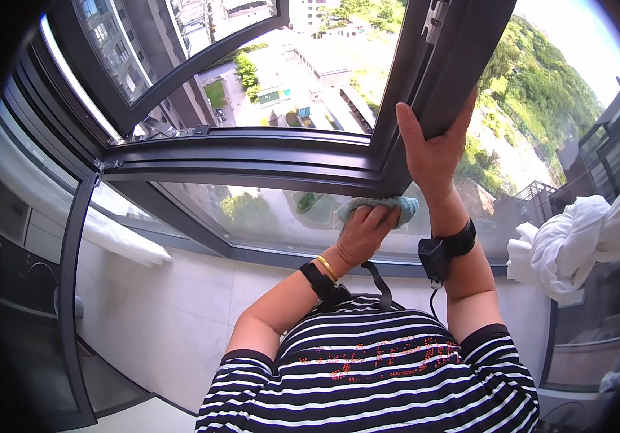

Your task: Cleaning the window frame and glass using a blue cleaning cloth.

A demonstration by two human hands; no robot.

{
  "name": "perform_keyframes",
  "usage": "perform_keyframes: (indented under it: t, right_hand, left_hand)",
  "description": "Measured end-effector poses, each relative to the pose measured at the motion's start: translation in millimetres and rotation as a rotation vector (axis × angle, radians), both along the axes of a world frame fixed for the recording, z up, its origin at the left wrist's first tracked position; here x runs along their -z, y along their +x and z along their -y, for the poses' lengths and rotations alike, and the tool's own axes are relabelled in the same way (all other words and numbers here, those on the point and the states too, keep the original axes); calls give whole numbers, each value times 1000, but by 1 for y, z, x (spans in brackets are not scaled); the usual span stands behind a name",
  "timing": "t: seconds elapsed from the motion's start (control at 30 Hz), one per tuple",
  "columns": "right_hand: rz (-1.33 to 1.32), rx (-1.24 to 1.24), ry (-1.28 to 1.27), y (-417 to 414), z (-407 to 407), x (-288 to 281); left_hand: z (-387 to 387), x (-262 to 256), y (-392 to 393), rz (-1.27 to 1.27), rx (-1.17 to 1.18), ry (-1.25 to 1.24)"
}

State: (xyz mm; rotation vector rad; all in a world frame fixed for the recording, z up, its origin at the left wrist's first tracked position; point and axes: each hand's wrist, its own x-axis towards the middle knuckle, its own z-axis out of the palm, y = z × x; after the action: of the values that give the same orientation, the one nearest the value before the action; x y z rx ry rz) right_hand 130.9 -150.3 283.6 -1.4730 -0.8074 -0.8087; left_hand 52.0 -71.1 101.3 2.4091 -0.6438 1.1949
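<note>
A bunched pale blue-green cloth is gripped in my left hand. It presses against the underside of the dark metal window rail, close to the corner where the rail meets the thick upright of the window frame. Higher up, my right hand clasps that upright, its thumb on the inner side and its other fingers round the far side, partly hidden. Below the rail, a fixed glass pane lies just beyond the cloth.
An opened window sash tilts outward at upper left, high above ground. A knotted white curtain hangs at right; another white curtain hangs at left beside a dark-framed glass door. Pale floor tiles lie below.
</note>
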Motion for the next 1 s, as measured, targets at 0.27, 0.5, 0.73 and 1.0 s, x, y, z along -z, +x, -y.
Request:
perform_keyframes:
  t: [0.27, 0.5, 0.73, 1.0]
  right_hand:
    - [59, 12, -38, -1, 2, -2]
    - [87, 3, -30, 5, 9, 2]
    - [184, -115, 35, 15, 4, 3]
    - [178, -121, 39, 11, 4, -1]
  left_hand:
    - [2, 134, -20, -213, -75, 70]
    - [11, 45, -6, -91, -45, -120]
    - [6, 34, 2, 57, -148, 36]
    - [-17, 77, -24, -200, 14, 148]
